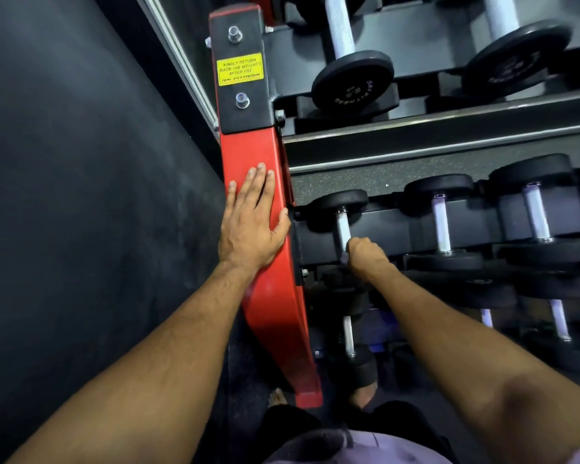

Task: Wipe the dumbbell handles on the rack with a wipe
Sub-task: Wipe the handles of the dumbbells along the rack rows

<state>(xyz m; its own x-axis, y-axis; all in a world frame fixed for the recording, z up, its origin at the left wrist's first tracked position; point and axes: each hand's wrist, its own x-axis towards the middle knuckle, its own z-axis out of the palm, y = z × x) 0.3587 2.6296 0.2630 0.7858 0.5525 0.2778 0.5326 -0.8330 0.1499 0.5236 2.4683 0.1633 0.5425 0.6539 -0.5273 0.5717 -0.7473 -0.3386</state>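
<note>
A tiered dumbbell rack with a red side frame (248, 152) fills the right of the view. My left hand (253, 216) lies flat on that red frame, fingers spread, holding nothing. My right hand (365, 254) is closed around the lower part of the silver handle (343, 226) of the leftmost dumbbell on the middle tier. The wipe is hidden inside the fist; I cannot make it out. More dumbbells with silver handles (442, 222) (536, 216) sit to the right on the same tier.
Larger dumbbells (352, 80) rest on the top tier, smaller ones (349, 333) on the bottom tier. A dark wall (81, 162) runs along the left. A yellow notice sticker (240, 69) is on the rack's post. My bare feet (362, 395) stand at the rack's base.
</note>
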